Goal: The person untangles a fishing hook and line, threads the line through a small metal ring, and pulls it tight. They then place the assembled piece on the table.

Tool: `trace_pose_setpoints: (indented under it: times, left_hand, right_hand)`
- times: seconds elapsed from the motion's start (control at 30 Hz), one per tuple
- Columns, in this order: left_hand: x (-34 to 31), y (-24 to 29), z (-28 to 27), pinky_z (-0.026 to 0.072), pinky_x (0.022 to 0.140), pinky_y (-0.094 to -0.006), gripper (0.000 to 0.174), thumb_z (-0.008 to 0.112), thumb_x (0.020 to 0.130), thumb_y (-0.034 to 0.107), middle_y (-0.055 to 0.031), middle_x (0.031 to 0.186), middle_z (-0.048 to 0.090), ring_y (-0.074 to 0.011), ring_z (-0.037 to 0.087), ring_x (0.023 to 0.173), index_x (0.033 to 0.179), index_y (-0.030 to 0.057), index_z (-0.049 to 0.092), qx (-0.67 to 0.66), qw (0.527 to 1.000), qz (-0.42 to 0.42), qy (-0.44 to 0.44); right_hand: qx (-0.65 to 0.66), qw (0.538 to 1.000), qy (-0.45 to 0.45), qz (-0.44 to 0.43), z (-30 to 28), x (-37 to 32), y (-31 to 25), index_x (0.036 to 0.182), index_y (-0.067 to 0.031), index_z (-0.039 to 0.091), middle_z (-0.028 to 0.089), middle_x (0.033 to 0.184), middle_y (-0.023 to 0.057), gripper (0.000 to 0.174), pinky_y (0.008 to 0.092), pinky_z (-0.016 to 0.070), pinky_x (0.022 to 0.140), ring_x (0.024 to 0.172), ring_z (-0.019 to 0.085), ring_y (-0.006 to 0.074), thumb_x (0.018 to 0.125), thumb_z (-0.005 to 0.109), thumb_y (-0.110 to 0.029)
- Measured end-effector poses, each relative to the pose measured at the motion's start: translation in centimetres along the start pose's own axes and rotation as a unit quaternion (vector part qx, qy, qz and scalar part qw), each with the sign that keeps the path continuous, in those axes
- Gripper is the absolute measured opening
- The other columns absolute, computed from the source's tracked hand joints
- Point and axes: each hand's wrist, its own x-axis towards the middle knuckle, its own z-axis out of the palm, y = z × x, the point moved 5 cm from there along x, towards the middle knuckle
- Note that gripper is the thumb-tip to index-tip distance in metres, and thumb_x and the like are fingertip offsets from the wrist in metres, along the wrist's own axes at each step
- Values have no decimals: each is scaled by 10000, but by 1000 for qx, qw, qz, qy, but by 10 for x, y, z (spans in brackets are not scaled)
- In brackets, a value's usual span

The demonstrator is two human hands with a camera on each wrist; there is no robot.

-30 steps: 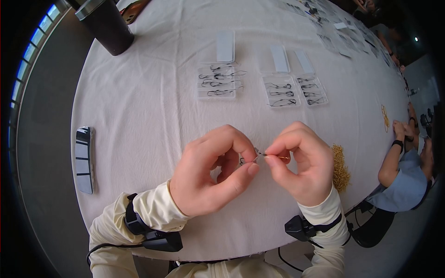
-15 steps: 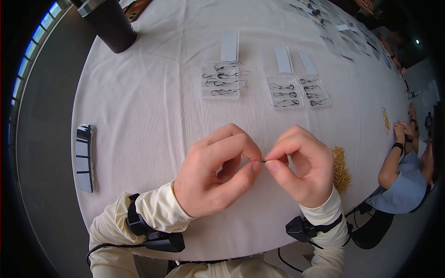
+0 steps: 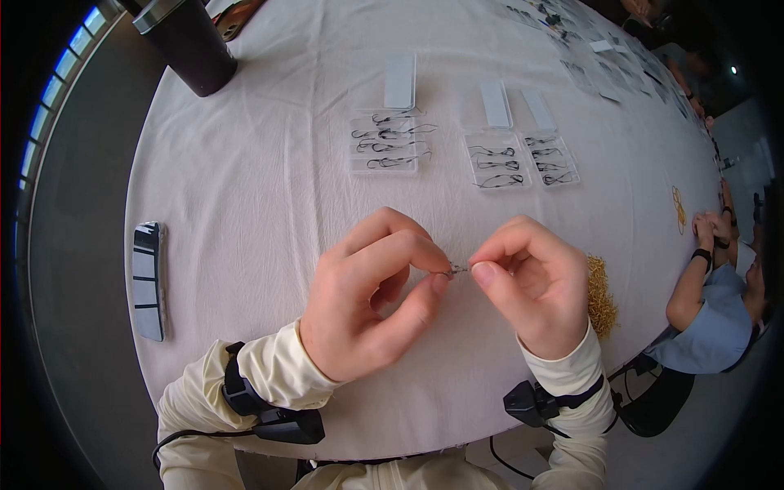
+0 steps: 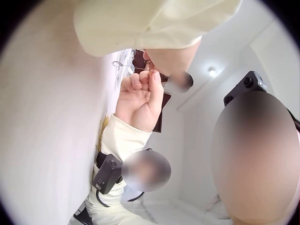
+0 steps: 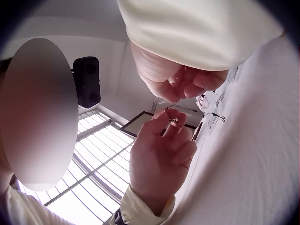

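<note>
Above the white cloth, the left hand (image 3: 367,298) pinches a small dark wiry piece (image 3: 454,269) between thumb and index finger. Close on its right, the right hand (image 3: 535,286) has thumb and index finger together at the piece's other end. In the left wrist view a thin dark looped strand (image 4: 123,64) sticks out beside the right hand (image 4: 140,96). The right wrist view shows the left hand (image 5: 161,154) with dark wire (image 5: 174,121) at its fingertips, and a dark strand (image 5: 213,115) stretching past the fingers. What lies inside the right fingers is mostly hidden.
Open clear boxes (image 3: 384,155) (image 3: 498,163) (image 3: 553,162) with dark looped strands lie beyond the hands. A pile of small gold pieces (image 3: 602,298) is beside the right hand. A phone (image 3: 149,282) and dark tumbler (image 3: 192,53) stand left; another person (image 3: 714,314) sits right.
The hands came together over the dark piece, then parted slightly, leaving a short length of it visible between the fingertips. The gold bit seen earlier at the right fingers is no longer visible.
</note>
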Motion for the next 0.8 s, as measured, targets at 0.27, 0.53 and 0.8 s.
trace_pose_setpoints:
  times: [0.27,0.53,0.8]
  left_hand:
    - [-3,-4,-1,434,675,-221,13,606,908,10,-73,992,563,-91,547,791,919,9,612,-30,995,-82,-38]
    - [-3,-5,0,428,679,-213,84,599,907,22,-75,1020,571,-84,544,790,970,-1,650,-25,994,-93,-51]
    - [-3,1,6,395,638,-205,189,631,897,12,-63,1053,585,-58,502,735,1080,5,682,-27,995,-77,-59]
  right_hand:
    - [41,999,17,17,-4,0,-4,969,26,679,650,870,25,51,231,457,714,776,569,68,920,666,17]
    - [62,998,17,13,-6,0,-5,978,36,674,656,872,28,54,228,458,717,784,569,64,933,663,7]
    - [92,995,-23,34,-2,0,-4,978,35,673,661,870,31,55,215,453,707,781,566,59,935,663,2]
